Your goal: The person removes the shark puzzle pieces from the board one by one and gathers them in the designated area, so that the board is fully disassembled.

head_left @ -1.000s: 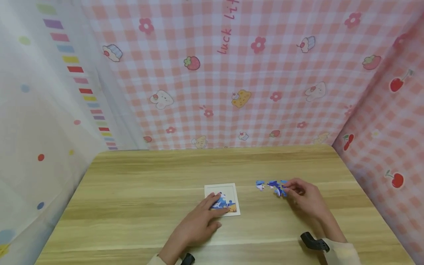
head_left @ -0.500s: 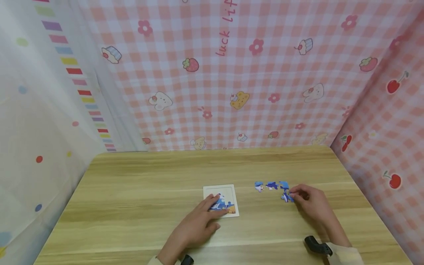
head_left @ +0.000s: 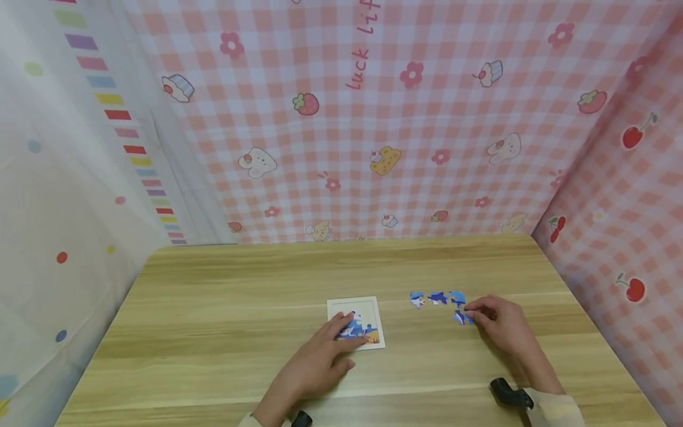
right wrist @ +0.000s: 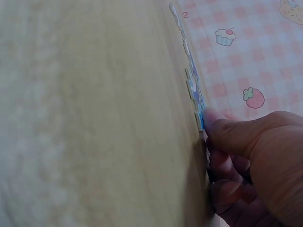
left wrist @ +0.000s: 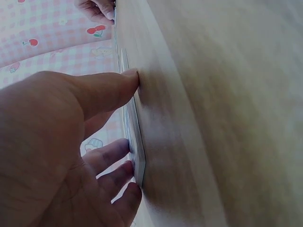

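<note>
The left hand point(head_left: 315, 362) lay flat-fingered on the white square puzzle tray point(head_left: 356, 321), steadying it, while the right hand point(head_left: 501, 326) pinched a blue jigsaw piece point(head_left: 461, 318) lying on the wooden bench point(head_left: 213, 308) at its fingertips.

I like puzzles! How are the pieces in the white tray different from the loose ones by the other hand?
The pieces in the white tray are joined together, under the left hand; the loose pieces lie apart on the table. The right hand is pinching one of them. The tray's pieces show orange; the loose ones look only blue and white.
</note>
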{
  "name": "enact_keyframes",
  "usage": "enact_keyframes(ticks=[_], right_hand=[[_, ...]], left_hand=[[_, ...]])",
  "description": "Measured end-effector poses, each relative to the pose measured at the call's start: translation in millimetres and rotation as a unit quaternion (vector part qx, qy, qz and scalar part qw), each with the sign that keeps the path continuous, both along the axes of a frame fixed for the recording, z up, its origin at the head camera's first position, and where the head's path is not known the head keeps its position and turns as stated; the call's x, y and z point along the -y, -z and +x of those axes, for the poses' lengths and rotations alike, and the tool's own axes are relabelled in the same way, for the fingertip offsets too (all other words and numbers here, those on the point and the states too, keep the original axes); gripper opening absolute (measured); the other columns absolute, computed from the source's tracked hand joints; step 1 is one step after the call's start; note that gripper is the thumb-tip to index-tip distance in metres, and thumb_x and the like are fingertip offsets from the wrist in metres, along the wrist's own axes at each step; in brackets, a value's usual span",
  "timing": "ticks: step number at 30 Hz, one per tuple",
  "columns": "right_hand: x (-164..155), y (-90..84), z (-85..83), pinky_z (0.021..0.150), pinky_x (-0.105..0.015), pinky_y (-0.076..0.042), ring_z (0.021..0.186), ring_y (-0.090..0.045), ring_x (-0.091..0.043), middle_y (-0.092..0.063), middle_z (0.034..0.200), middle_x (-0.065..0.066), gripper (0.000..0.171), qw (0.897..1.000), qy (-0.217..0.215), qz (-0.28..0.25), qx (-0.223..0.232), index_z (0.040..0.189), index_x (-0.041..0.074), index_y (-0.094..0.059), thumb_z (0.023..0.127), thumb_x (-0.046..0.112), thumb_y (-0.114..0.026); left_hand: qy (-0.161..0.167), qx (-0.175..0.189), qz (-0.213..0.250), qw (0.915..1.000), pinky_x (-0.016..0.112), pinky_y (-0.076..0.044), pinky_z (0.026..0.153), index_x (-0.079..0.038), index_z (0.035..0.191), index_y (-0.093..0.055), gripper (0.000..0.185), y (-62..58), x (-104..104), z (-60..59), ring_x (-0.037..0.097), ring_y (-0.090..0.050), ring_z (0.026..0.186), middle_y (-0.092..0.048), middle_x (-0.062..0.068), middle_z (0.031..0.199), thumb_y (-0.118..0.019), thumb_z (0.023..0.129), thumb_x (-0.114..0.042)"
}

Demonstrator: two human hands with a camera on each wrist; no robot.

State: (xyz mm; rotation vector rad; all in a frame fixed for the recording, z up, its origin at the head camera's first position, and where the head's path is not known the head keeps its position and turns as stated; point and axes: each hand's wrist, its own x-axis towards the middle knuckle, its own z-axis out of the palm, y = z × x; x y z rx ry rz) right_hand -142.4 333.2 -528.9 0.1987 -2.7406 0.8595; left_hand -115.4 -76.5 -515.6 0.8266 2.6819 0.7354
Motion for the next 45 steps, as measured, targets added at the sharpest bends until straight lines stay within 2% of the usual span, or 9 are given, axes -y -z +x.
enact_keyframes(ticks=[7,10,17,23,33,39,45], right_hand=[[1,-0.6,0.8,0.062,-0.020,-0.044,0.070,-0.051,0.003,-0.072,0.084,0.005,0.007,1.000,0.005,-0.005,-0.008,0.093,0.013,-0.079,0.093,0.019,-0.077],[4,-2.0,0.7,0.062,-0.020,-0.047,0.071,-0.053,0.004,-0.073,0.086,0.004,0.004,1.000,0.004,-0.009,-0.012,0.095,0.014,-0.079,0.092,0.017,-0.077],[17,-14.0,1.0,0.058,-0.020,-0.049,0.070,-0.056,0.000,-0.069,0.084,0.002,0.006,1.000,-0.002,-0.024,-0.010,0.098,0.012,-0.077,0.092,0.014,-0.077],[37,-23.0,-2.0,0.057,-0.020,-0.050,0.071,-0.057,-0.002,-0.067,0.084,0.001,0.008,0.998,-0.038,-0.051,-0.004,0.101,0.009,-0.077,0.094,0.010,-0.074],[80,-26.4,-12.7,0.062,-0.019,-0.052,0.073,-0.056,-0.004,-0.067,0.085,0.003,0.012,0.994,-0.092,-0.063,0.010,0.104,0.007,-0.076,0.093,0.011,-0.075],[105,-25.7,-17.9,0.064,-0.019,-0.053,0.075,-0.057,-0.004,-0.068,0.086,0.004,0.015,0.990,-0.117,-0.080,0.023,0.107,0.006,-0.075,0.093,0.008,-0.075],[134,-28.9,-21.8,0.065,-0.019,-0.053,0.075,-0.058,-0.007,-0.067,0.086,0.004,0.019,0.986,-0.134,-0.088,0.055,0.112,0.005,-0.074,0.093,0.010,-0.075]], left_hand=[[-0.004,-0.045,0.002,0.9990,0.053,-0.039,0.121,-0.038,0.143,-0.060,0.043,1.8,-2,-1.6,0.031,-0.032,0.155,-0.035,0.003,0.167,-0.064,0.102,-0.025],[-0.010,-0.048,-0.006,0.9988,0.051,-0.040,0.121,-0.037,0.141,-0.062,0.042,1.7,-3,-2.2,0.029,-0.035,0.154,-0.037,0.004,0.166,-0.064,0.101,-0.025],[-0.012,-0.041,0.005,0.9991,0.052,-0.040,0.121,-0.032,0.141,-0.063,0.042,-1.3,-2,-2.9,0.032,-0.029,0.156,-0.036,0.008,0.166,-0.067,0.100,-0.027],[-0.007,-0.036,0.007,0.9993,0.057,-0.036,0.121,-0.030,0.144,-0.061,0.045,-5.0,3,-2.0,0.039,-0.025,0.156,-0.037,0.014,0.164,-0.066,0.100,-0.027],[0.012,-0.027,-0.018,0.9994,0.056,-0.033,0.124,-0.033,0.151,-0.052,0.051,-5.7,12,2.4,0.036,-0.019,0.159,-0.025,0.008,0.171,-0.063,0.102,-0.029],[0.012,-0.018,-0.021,0.9995,0.056,-0.032,0.124,-0.034,0.152,-0.050,0.051,-6.6,13,4.0,0.035,-0.018,0.160,-0.024,0.006,0.172,-0.062,0.102,-0.029],[0.009,-0.012,-0.014,0.9998,0.057,-0.031,0.124,-0.036,0.152,-0.050,0.052,-7.4,14,3.8,0.034,-0.018,0.160,-0.023,0.005,0.172,-0.063,0.102,-0.030]])
